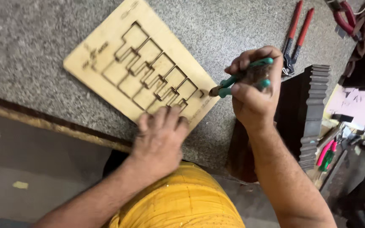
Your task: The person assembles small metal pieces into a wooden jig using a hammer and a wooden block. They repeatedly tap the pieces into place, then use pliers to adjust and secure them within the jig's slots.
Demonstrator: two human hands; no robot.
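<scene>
While I lean over: the grey stone bench (30, 38)
Left hand (159, 141): flat, fingers spread, pressing the slotted wooden board (106, 55)
Right hand (254, 90): gripping green-handled pliers (237, 80), tip at board's edge

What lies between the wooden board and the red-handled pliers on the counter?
In the head view, the right hand sits between the wooden board and the red-handled pliers, gripping green-handled pliers; otherwise only bare granite counter.
</scene>
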